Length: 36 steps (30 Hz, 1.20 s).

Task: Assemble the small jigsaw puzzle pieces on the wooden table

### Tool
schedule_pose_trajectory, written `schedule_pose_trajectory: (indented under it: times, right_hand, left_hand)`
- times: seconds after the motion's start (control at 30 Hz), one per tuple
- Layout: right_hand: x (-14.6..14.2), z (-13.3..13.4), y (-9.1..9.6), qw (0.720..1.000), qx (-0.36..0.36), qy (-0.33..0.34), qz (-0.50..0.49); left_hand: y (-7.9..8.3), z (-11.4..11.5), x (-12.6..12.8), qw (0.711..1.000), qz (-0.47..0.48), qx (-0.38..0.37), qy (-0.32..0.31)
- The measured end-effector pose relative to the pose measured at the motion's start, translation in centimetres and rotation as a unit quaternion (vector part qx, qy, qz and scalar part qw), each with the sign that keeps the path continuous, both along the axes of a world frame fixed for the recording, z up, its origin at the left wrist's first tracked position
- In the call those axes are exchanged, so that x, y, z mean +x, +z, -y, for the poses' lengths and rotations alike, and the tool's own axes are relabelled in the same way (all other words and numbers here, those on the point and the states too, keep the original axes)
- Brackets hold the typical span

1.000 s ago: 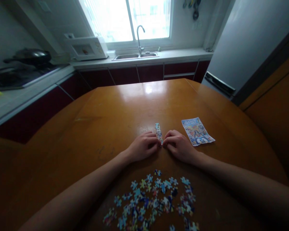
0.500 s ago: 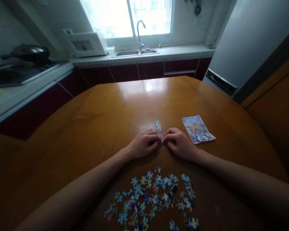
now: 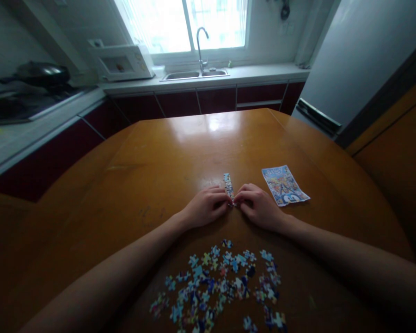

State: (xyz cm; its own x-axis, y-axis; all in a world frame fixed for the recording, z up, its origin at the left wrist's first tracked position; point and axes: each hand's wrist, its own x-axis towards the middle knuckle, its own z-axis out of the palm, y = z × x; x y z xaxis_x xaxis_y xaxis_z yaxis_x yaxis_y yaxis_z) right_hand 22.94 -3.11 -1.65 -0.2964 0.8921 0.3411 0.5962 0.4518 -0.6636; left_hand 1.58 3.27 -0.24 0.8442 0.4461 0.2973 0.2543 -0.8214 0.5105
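A short strip of joined puzzle pieces (image 3: pixel 228 185) lies on the wooden table (image 3: pixel 166 166), running away from me. My left hand (image 3: pixel 205 208) and my right hand (image 3: pixel 257 205) meet at its near end, fingers curled and pinched on the strip's lowest pieces. Several loose, colourful puzzle pieces (image 3: pixel 222 282) are scattered on the table close to me, between my forearms. A small printed picture sheet (image 3: pixel 284 185) lies flat just right of my right hand.
Beyond the table runs a kitchen counter with a sink and tap (image 3: pixel 197 69) under a bright window, a microwave (image 3: pixel 119 62) to the left, and a pan on a stove (image 3: pixel 38 76). A grey fridge (image 3: pixel 353 60) stands at the right.
Both hands stay pinched at the strip's near end with only slight finger shifts. The view has tilted a little, so everything sits slightly higher in frame.
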Motion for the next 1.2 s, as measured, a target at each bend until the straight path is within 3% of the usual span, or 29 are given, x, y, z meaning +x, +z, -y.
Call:
schedule_pose_trajectory:
  times: [0.53,1.2]
  right_hand:
    - [-0.02,-0.14,-0.22,1.000,-0.007,-0.005,-0.024]
    - [0.15,-0.26,-0.60,0.997,-0.026,-0.021,-0.066]
  left_hand:
    - [-0.14,0.04,-0.05,1.000,0.011,0.002,0.002]
    - [-0.39,0.01,-0.20,0.996,0.040,0.015,0.080]
